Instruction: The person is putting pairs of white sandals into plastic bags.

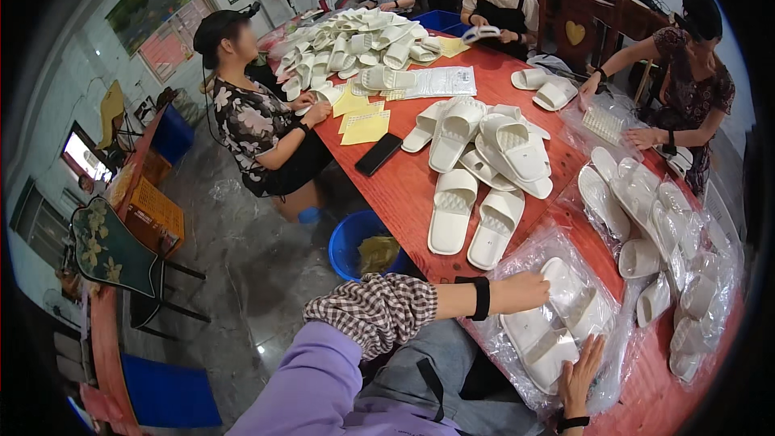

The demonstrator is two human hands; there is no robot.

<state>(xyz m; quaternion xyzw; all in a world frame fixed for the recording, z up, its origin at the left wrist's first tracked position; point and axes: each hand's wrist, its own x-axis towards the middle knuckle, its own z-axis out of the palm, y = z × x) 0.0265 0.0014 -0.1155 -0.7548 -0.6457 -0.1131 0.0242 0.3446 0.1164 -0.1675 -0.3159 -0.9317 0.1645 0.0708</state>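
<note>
A pair of white slippers (529, 335) lies on a clear plastic bag (504, 270) at the near right edge of the red table, directly before me. My left hand (521, 292) is closed at the far end of the pair; its fingertips are hidden, so what they pinch cannot be made out. Flat against the near side of the same pair rests my right hand (583, 375), fingers stretched out. Just beyond, two loose white slippers (452, 210) stand side by side, with a small heap of white slippers (513, 141) behind them.
Bagged slippers (670, 234) pile up at the right. A black phone (378, 154), yellow cards (365, 127) and a large slipper heap (355, 40) lie farther off. Several co-workers sit around the table. A blue bucket (343, 246) stands on the floor beside the table.
</note>
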